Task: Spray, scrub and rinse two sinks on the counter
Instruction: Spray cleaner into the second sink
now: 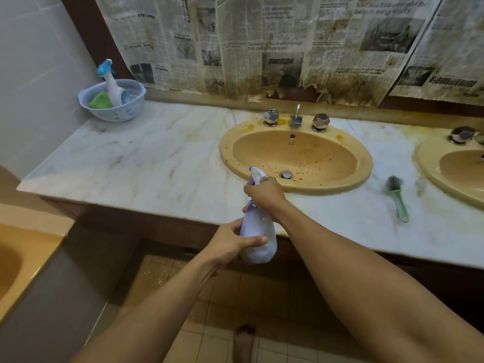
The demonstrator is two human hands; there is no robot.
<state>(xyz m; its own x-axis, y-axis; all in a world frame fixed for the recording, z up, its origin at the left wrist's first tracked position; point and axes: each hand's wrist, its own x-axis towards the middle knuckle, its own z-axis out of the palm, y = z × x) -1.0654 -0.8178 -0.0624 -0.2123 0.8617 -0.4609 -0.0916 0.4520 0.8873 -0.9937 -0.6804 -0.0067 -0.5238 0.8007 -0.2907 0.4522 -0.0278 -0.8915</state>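
I see my right hand (264, 193) wrapped around the neck and trigger of a pale purple spray bottle (258, 231), its nozzle aimed toward the stained yellow sink (296, 155). My left hand (231, 244) grips the bottle's body from below, in front of the marble counter (146, 158). No label on the bottle is readable. A second sink (450, 169) sits at the right edge, with a green-handled brush (398, 197) lying on the counter between the two. At the back left, a white basket (112, 100) holds a blue-topped sprayer and a green cloth. Newspaper (275, 45) covers the wall; one headline reads "Six people hurt but no serious damage from powerful Japan quake".
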